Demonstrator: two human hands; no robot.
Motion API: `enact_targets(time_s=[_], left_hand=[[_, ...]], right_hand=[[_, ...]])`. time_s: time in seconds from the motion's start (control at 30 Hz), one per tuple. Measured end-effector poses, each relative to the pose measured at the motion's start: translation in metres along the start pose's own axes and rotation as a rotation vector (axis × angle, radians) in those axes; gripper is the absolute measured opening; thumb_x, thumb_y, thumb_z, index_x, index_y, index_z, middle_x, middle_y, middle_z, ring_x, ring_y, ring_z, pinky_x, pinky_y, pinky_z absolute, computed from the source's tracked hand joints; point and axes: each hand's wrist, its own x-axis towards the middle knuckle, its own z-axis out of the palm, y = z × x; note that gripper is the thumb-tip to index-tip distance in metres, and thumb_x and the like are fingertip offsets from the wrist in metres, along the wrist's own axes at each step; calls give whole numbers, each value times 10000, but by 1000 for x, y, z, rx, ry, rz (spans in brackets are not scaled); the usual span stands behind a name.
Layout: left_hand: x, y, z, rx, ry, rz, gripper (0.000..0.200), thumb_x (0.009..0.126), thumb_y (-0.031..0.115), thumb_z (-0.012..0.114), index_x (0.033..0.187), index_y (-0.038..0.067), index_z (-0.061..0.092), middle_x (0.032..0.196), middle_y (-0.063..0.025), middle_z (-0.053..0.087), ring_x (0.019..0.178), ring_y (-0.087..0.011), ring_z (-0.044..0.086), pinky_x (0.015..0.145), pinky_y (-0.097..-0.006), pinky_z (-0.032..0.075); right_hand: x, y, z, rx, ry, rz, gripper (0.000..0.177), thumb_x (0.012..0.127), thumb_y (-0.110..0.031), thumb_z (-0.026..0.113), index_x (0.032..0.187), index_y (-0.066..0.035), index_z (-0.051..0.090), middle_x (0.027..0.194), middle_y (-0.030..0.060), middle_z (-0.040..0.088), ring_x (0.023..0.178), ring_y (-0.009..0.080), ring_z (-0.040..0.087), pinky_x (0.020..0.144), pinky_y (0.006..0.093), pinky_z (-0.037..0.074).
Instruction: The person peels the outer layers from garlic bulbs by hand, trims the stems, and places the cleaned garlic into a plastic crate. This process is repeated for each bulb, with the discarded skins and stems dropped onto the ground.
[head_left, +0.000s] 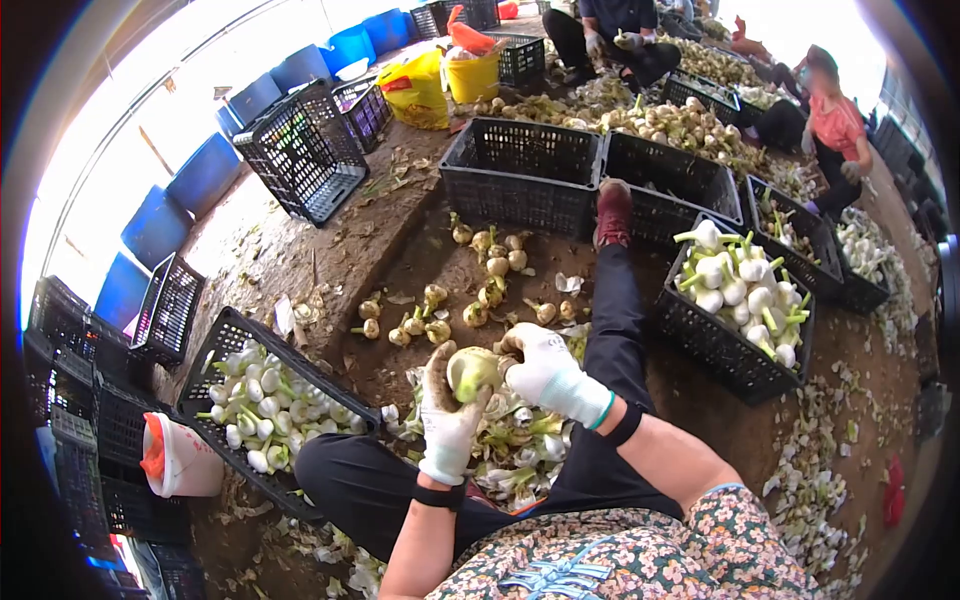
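Note:
My left hand (447, 425), in a white glove with soiled fingers, is wrapped round a pale green-white garlic bulb (472, 374). On the bulb's right side, the curled fingers of my gloved right hand (550, 370) press against its outer layer. Whether a small tool sits in those fingers is hidden. Loose garlic skins and leaf scraps (520, 445) lie heaped below my hands, between my legs. Beyond them, several unpeeled brownish garlic bulbs (497, 265) with short stems are scattered on the dirt floor.
Black crates of white garlic stand at my left (225, 350) and right (735, 370). Two more crates (520, 205) stand ahead, near my shoe (613, 212). A white bucket (185, 455) is at far left. Co-workers (835, 125) sit around a large garlic pile (690, 130).

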Motion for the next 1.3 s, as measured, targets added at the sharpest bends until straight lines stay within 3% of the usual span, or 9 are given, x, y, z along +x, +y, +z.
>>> enact_targets(time_s=[0.17,0.43,0.53,0.63,0.73,0.9,1.0,1.17,1.3], left_hand=[[4,-23,-2,16,250,41,343,823,-1,733,1147,-3,619,1231,-90,587,1093,-186,573,989,-333,457],[6,-12,-11,-351,-67,4,298,901,108,696,1143,-56,639,1392,-204,526,1279,-281,510,1091,-377,373],[7,-14,-12,-431,-89,-25,278,904,106,687,1139,-36,646,1441,-209,477,1310,-292,482,1095,-395,378],[7,-17,-12,-626,-45,-64,267,916,143,666,1147,13,641,1469,-177,452,1321,-293,470,1087,-446,409],[9,-22,-28,-688,-52,-149,304,932,180,647,1185,15,610,1459,-175,461,1308,-283,484,1088,-449,411],[4,-28,-17,-208,-27,-285,549,986,243,590,1441,22,381,1454,-116,458,1281,-226,498,1056,-371,429],[7,-7,2,-418,70,-502,434,1017,316,529,1344,36,476,1252,-95,589,1105,-194,592,941,-362,501],[14,-17,12,-536,205,-323,415,1005,384,531,1224,32,547,1138,-96,627,1038,-226,613,908,-381,511],[21,-12,15,-682,320,-297,391,990,444,524,1011,66,621,1057,-106,663,1047,-301,615,925,-446,508]], right_hand=[[-16,8,21,-2,62,-65,286,726,-159,645,958,8,650,992,230,640,955,395,622,839,417,499],[3,42,22,-81,271,3,187,775,-113,676,922,1,660,864,178,667,774,308,654,722,393,519],[4,52,24,130,172,268,197,788,-117,641,930,14,680,844,180,684,734,306,651,681,383,509],[-7,68,34,847,66,589,116,840,-4,608,931,12,678,795,62,678,690,130,623,588,272,488],[-26,41,8,1505,-129,451,182,907,-116,658,1058,-19,630,882,62,683,733,153,658,604,282,530],[-22,36,11,905,-51,250,190,860,-67,719,1018,-27,621,897,19,649,820,87,608,727,257,517],[-25,31,13,734,-11,160,182,846,-40,723,993,-19,616,922,29,645,863,92,590,795,258,493],[-26,15,10,373,-18,59,232,820,-6,725,1019,7,606,948,67,647,899,143,588,859,291,484],[-28,37,40,525,-39,-34,215,864,-100,732,1009,-4,606,928,48,648,858,141,614,812,295,505]])
